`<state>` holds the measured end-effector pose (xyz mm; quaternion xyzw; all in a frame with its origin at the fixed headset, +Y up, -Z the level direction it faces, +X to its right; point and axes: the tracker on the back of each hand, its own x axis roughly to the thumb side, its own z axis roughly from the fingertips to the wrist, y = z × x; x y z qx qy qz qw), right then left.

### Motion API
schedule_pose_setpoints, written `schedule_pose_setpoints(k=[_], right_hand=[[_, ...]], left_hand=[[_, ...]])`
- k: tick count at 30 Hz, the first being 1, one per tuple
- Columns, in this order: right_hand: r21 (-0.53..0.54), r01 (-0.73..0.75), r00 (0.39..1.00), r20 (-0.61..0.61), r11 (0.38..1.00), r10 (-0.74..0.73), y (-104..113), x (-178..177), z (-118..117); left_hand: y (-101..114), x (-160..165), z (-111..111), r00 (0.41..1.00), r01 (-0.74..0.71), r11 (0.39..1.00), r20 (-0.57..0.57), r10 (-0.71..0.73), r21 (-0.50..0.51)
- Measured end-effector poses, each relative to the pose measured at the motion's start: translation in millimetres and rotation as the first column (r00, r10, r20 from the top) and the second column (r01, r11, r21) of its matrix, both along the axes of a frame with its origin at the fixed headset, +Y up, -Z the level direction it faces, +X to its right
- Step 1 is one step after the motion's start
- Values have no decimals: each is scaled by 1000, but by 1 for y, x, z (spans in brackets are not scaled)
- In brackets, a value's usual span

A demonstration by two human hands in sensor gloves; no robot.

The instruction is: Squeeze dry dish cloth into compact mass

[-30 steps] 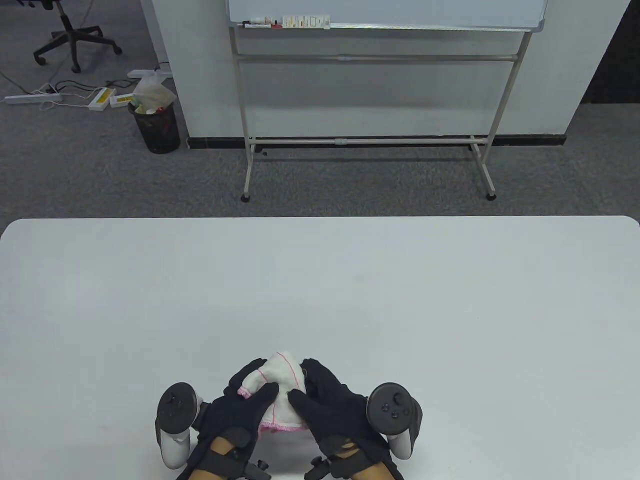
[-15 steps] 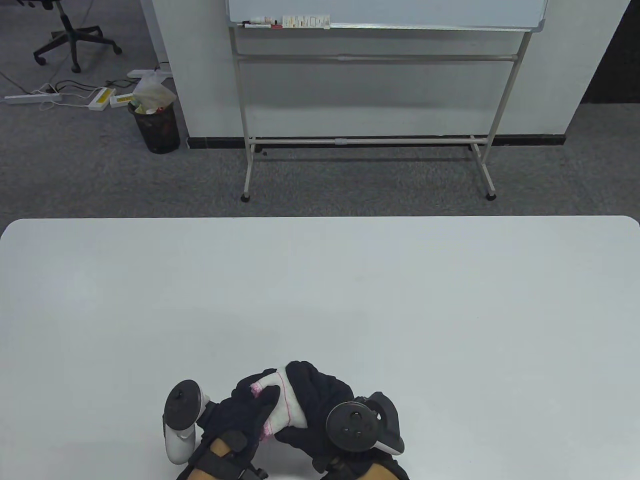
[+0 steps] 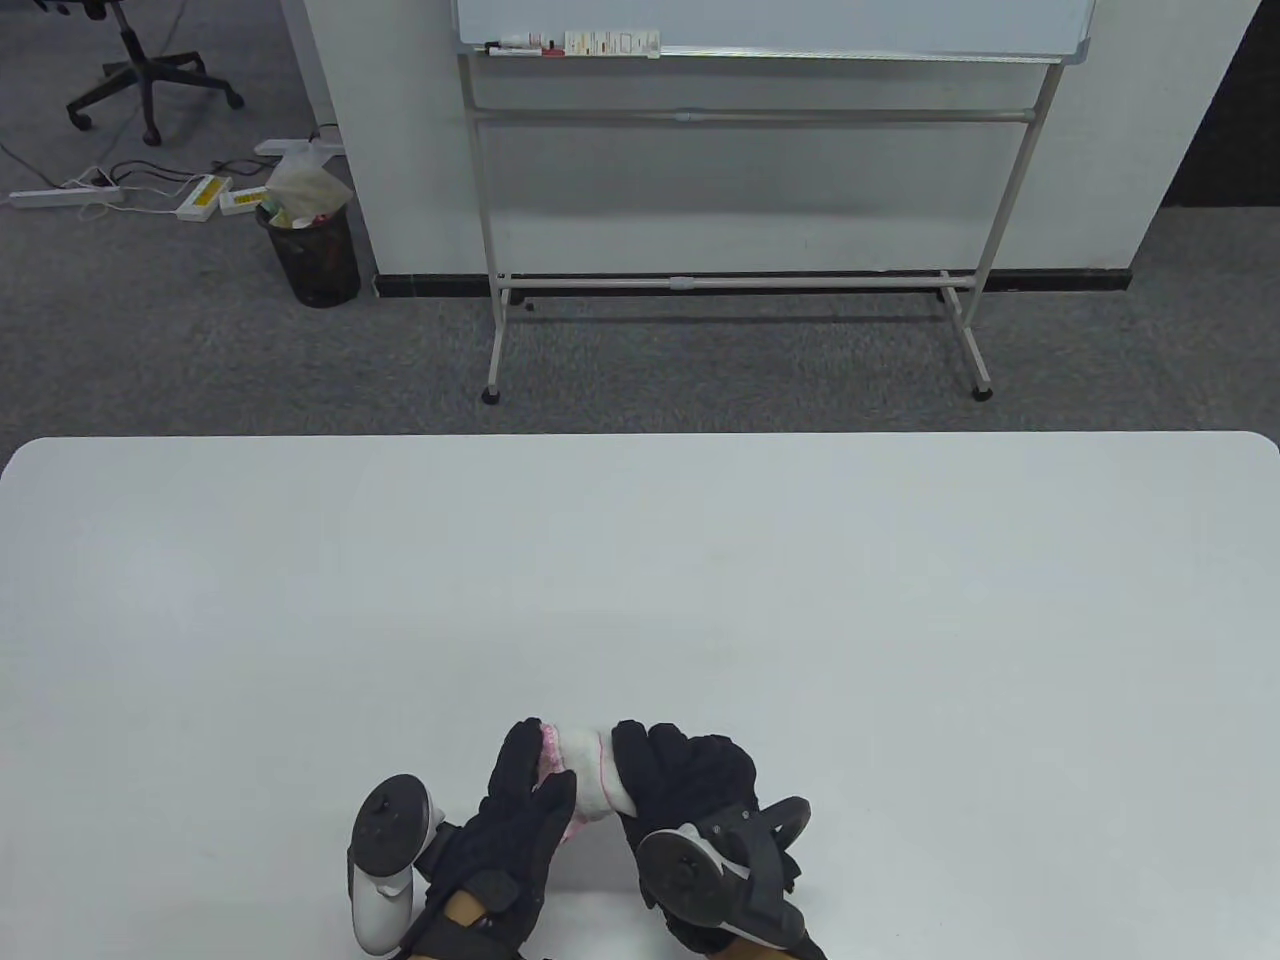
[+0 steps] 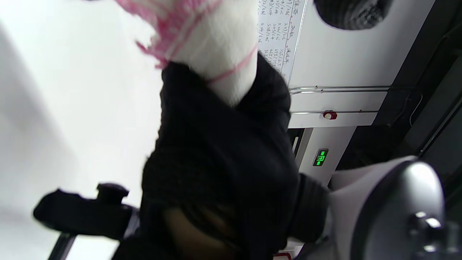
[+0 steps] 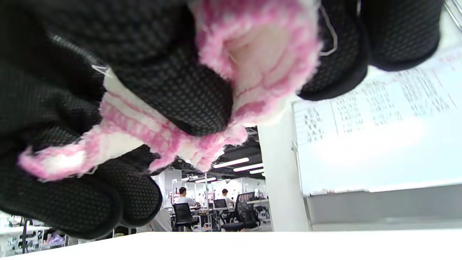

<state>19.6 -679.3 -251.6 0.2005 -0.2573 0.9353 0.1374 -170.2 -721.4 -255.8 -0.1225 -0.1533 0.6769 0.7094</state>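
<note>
The white dish cloth [image 3: 585,778] with pink edging is bunched into a small wad between both gloved hands, near the table's front edge. My left hand [image 3: 545,768] holds its left side, fingers [image 3: 522,752] along it and thumb pressed on it. My right hand [image 3: 640,778] wraps its right side, turned so its tracker [image 3: 700,880] faces up. In the left wrist view the cloth [image 4: 216,47] sticks out above the right glove [image 4: 223,144]. In the right wrist view the gloved fingers [image 5: 173,97] close round the pink-edged bunch [image 5: 260,54]. Most of the cloth is hidden inside the hands.
The white table [image 3: 640,580] stretches away beyond the hands. On the floor behind it stand a whiteboard stand [image 3: 735,280], a black waste bin [image 3: 310,250] and an office chair [image 3: 140,70].
The cloth has gone from a loose mound under both hands to a small tight wad. My right hand rolled over it, its tracker swinging to the front. Both hands shifted slightly right.
</note>
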Motion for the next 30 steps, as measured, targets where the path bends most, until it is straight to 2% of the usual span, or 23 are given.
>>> schedule_pose_setpoints(k=[1, 3, 4, 7, 10, 12, 15, 17, 20, 22, 25, 27, 30], right_hand=[[1, -5, 1000, -21, 1000, 5, 0, -2, 1], [-34, 50, 980, -192, 998, -56, -2, -8, 4], [-94, 108, 965, -231, 990, -128, -4, -11, 5], [-162, 133, 933, -314, 978, -178, -8, -12, 2], [-290, 207, 864, -393, 934, -314, -12, -15, 1], [-379, 250, 809, -424, 891, -407, -14, -21, 3], [-380, 226, 798, -455, 897, -395, -16, -22, 2], [-418, 243, 765, -473, 875, -438, -16, -22, 0], [-511, 249, 711, -481, 823, -513, -18, -18, -3], [-578, 310, 655, -446, 755, -610, -19, -17, -3], [-556, 364, 629, -445, 747, -637, -18, -15, -3], [-500, 378, 634, -473, 779, -612, -14, -16, 0], [-421, 346, 677, -506, 838, -534, -9, -15, 2]], left_hand=[[0, 1, 0, 1000, 2, 1000, 1, -2, 2], [-4, 3, -2, 998, -48, 999, 48, 49, -17], [-9, 2, -3, 993, -82, 995, 77, 87, -63], [-19, -4, -8, 970, -203, 970, 111, 218, -130], [-22, -9, -12, 943, -288, 945, 129, 308, -152], [-20, -13, -14, 947, -297, 950, 94, 306, -97], [-16, -17, -15, 956, -291, 957, 37, 291, -13], [-15, -20, -15, 955, -295, 956, 12, 295, 5], [-15, -26, -16, 965, -252, 967, -57, 254, 46], [-12, -28, -17, 975, -194, 975, -92, 204, 103], [0, -24, -14, 992, -65, 978, -96, 86, 198], [2, -16, -12, 997, -56, 978, -47, 66, 199], [-1, -12, -13, 978, -206, 971, 38, 203, 121]])
